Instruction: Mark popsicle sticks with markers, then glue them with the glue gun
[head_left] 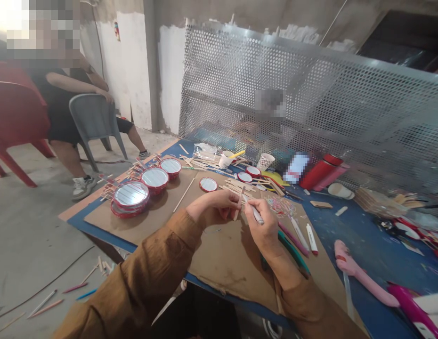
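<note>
1. The left hand (222, 202), at the centre of the frame, is partly curled, its fingertips pinched on a thin wooden stick (239, 202) that stands roughly upright.
2. The right hand (263, 223), just right of it, is closed around a white pen (254, 213), its tip end pointing at the stick; whether the two touch is hard to tell at this size.
3. Below both hands lies a brown cardboard sheet (226, 254) on the blue surface (321, 230).
4. At the lower right of the frame is a pink glue gun (363, 278). Nearer the right hand lie a white marker (312, 239) with a red end and a curved teal item (293, 252), partly hidden by the forearm.
5. Left of centre, a row of large red-rimmed discs (130, 194) runs away from the viewer; a small red-rimmed disc (208, 184) lies on the cardboard beyond the left hand.
6. Farther back are loose wooden sticks (236, 186), coloured bands (279, 205), a paper cup (225, 160) holding something yellow, a lit phone (297, 167) and a red bottle (321, 172).
7. Behind them leans a perforated metal panel (293, 80); at the upper left a person (67, 94) sits near a grey chair (93, 115).
</note>
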`<state>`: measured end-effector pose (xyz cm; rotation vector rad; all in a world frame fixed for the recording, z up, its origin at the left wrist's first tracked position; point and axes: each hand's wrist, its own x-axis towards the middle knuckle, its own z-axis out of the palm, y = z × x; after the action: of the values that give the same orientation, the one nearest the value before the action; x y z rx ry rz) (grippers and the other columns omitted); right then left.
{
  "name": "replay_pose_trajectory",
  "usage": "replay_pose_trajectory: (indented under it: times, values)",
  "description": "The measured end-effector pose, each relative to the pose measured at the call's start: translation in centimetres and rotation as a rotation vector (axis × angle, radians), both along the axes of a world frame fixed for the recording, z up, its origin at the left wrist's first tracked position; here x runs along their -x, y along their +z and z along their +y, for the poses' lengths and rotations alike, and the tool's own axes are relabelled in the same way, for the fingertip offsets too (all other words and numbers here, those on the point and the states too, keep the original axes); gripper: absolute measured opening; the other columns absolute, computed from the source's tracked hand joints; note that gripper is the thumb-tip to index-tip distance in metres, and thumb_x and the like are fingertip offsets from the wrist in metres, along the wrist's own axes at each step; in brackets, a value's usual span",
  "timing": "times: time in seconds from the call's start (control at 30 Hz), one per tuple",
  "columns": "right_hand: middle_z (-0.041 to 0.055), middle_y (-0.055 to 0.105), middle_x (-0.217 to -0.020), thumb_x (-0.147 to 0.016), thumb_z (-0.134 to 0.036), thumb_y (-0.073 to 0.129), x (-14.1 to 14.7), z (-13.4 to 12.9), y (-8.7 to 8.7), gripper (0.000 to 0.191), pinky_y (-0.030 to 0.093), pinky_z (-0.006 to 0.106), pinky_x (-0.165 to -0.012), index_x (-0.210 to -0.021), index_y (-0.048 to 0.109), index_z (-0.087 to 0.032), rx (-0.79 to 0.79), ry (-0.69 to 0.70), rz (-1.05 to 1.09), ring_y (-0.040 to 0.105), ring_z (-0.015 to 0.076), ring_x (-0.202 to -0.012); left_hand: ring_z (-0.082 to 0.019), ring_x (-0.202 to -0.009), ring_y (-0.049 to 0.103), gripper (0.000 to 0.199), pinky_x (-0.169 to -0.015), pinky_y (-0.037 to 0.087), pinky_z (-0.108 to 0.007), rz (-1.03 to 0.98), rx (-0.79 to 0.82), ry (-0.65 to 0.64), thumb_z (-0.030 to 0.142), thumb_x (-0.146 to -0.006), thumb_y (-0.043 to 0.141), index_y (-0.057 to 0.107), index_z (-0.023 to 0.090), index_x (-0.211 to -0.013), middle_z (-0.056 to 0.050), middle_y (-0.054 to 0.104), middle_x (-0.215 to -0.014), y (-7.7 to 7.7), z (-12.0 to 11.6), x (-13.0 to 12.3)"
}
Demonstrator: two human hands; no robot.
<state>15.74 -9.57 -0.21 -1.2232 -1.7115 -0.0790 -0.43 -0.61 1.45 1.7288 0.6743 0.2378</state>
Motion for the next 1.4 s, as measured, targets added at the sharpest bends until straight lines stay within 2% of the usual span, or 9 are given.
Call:
replay_pose_trajectory:
  times: [0.13, 0.23, 0.37, 0.67, 0.9, 1.1, 1.3, 1.4]
  values:
    - [0.0021, 0.071, -0.075, -0.091, -0.034, 0.059, -0.34, -0.11, -0.09, 0.013, 0.053, 0.028, -0.064, -0.089, 0.061, -0.022, 0.025, -0.068, 0.082, 0.068, 0.0165, -0.067, -0.008, -0.046, 0.055, 0.018, -0.051, 0.045, -0.021, -0.006, 0.033, 0.005, 0.026, -0.089, 0.055, 0.052, 0.016, -0.074, 0.0, 0.067, -0.063, -0.3, 0.29, -0.03]
    - [0.0018, 0.071, -0.073, -0.091, -0.036, 0.059, -0.37, -0.24, 0.07, 0.014, 0.054, 0.027, -0.063, -0.09, 0.061, -0.022, 0.043, -0.05, 0.128, 0.069, 0.0163, -0.064, -0.008, -0.046, 0.055, 0.021, -0.051, 0.045, -0.021, -0.002, 0.046, 0.002, 0.029, -0.09, 0.056, 0.051, 0.016, -0.074, 0.0, 0.067, -0.063, -0.38, 0.39, -0.05]
    - [0.003, 0.072, -0.077, -0.091, -0.034, 0.059, -0.11, -0.25, 0.31, 0.012, 0.055, 0.029, -0.066, -0.092, 0.062, -0.022, 0.035, 0.022, 0.076, 0.069, 0.017, -0.068, -0.009, -0.044, 0.055, 0.022, -0.051, 0.045, -0.022, -0.004, 0.053, 0.006, 0.031, -0.089, 0.059, 0.05, 0.017, -0.075, 0.001, 0.066, -0.063, -0.25, 0.34, -0.05]
    - [0.0025, 0.072, -0.08, -0.093, -0.033, 0.059, -0.16, -0.04, 0.06, 0.011, 0.055, 0.028, -0.067, -0.095, 0.063, -0.023, 0.05, 0.043, 0.03, 0.069, 0.0165, -0.071, -0.009, -0.044, 0.056, 0.022, -0.051, 0.045, -0.022, -0.007, 0.053, 0.008, 0.031, -0.088, 0.061, 0.05, 0.017, -0.074, 0.001, 0.066, -0.063, -0.38, 0.45, -0.16]
    - [0.0027, 0.071, -0.074, -0.091, -0.034, 0.06, -0.45, 0.02, -0.1, 0.012, 0.054, 0.028, -0.064, -0.09, 0.062, -0.021, 0.035, -0.035, 0.092, 0.068, 0.0161, -0.065, -0.01, -0.043, 0.056, 0.02, -0.05, 0.045, -0.022, -0.005, 0.049, 0.015, 0.028, -0.087, 0.06, 0.051, 0.016, -0.073, 0.001, 0.066, -0.062, -0.53, 0.53, -0.21]
    - [0.0028, 0.072, -0.079, -0.092, -0.033, 0.059, -0.18, -0.07, 0.14, 0.012, 0.054, 0.028, -0.067, -0.095, 0.062, -0.022, 0.037, 0.034, 0.044, 0.069, 0.0165, -0.071, -0.009, -0.044, 0.056, 0.019, -0.05, 0.046, -0.021, -0.007, 0.035, 0.009, 0.026, -0.088, 0.058, 0.05, 0.016, -0.073, 0.001, 0.066, -0.062, -0.22, 0.32, -0.01]
    - [0.0019, 0.071, -0.077, -0.091, -0.031, 0.058, -0.36, 0.05, 0.05, 0.01, 0.052, 0.026, -0.064, -0.09, 0.062, -0.022, 0.01, -0.035, 0.038, 0.067, 0.0157, -0.067, -0.01, -0.043, 0.056, 0.017, -0.049, 0.046, -0.022, 0.005, 0.037, 0.01, 0.026, -0.088, 0.055, 0.051, 0.017, -0.075, 0.002, 0.065, -0.061, -0.12, 0.26, -0.05]
    - [0.0025, 0.072, -0.079, -0.092, -0.031, 0.058, -0.26, -0.13, -0.09, 0.01, 0.053, 0.027, -0.067, -0.093, 0.062, -0.022, 0.007, -0.003, -0.006, 0.068, 0.0166, -0.07, -0.01, -0.043, 0.056, 0.016, -0.049, 0.046, -0.021, -0.004, 0.025, 0.015, 0.025, -0.087, 0.055, 0.052, 0.016, -0.074, 0.002, 0.064, -0.06, -0.27, 0.22, -0.1]
